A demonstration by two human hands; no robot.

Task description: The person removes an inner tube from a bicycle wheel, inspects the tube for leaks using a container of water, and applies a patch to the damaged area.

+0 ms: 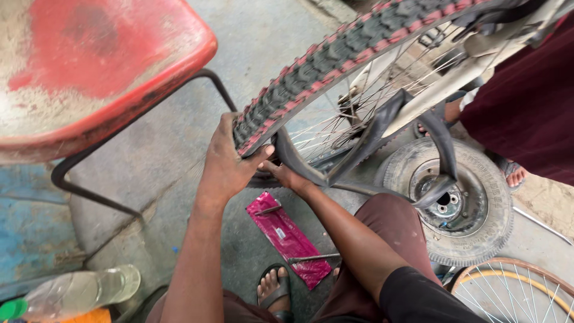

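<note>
Left hand (230, 164) clamped over the knobbly black bicycle tyre with red side bands (326, 60), palm on the tread, thumb hooked under the edge. Right hand (286, 174) just beside it at 3 o'clock, fingers tucked behind the tyre where the slack black rubber inner tube (382, 128) comes out; its grip is hidden. Tyre arcs from the hands up toward 1 o'clock, on a spoked wheel. Tube loops off toward 3 o'clock over a small grey wheel with thick tyre (478, 179) lying flat on the ground. At 6 o'clock below the hands: flat magenta packet (287, 236), long axis running 11 to 5 o'clock. Worn red chair seat (89, 66) at 10 o'clock.
</note>
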